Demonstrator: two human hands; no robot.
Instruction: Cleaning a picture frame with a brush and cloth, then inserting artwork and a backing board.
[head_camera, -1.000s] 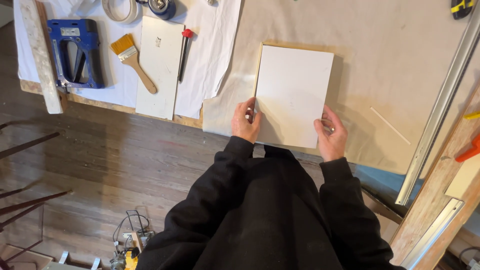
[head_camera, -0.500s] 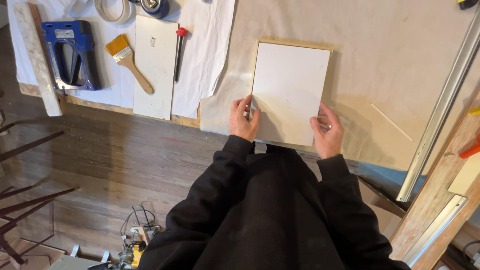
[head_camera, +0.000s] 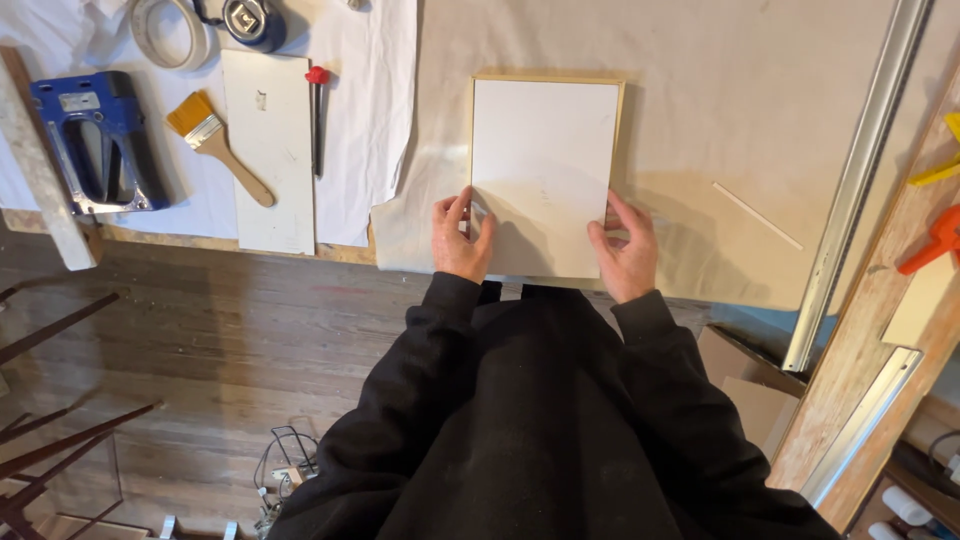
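Hands first: my left hand (head_camera: 461, 238) pinches the near left edge of the white sheet (head_camera: 543, 175), thumb and fingers closed on it, and my right hand (head_camera: 624, 245) grips the near right edge the same way, fingers curled over the top. The sheet lies on the cloth-covered bench (head_camera: 720, 120), set over a thin wooden frame (head_camera: 547, 78) whose pale edge shows along the far side and down the right. Its near end sticks out past the bench edge toward my black sweater. I think the weak spot is that overhang: if I let either corner sag, the sheet could bend or slide off square from the frame, and I cannot tell whether anything holds it there. The cloth underneath has soft wrinkles, so a push forward might drag it along and shift the frame too. Well off to my left sit the paintbrush (head_camera: 215, 143), a white board (head_camera: 268, 150), a red-capped tool (head_camera: 317, 115), the blue staple gun (head_camera: 92, 142) and a roll of tape (head_camera: 170, 30); a thin stick (head_camera: 756, 215) lies to my right, near the metal rail (head_camera: 858, 185).
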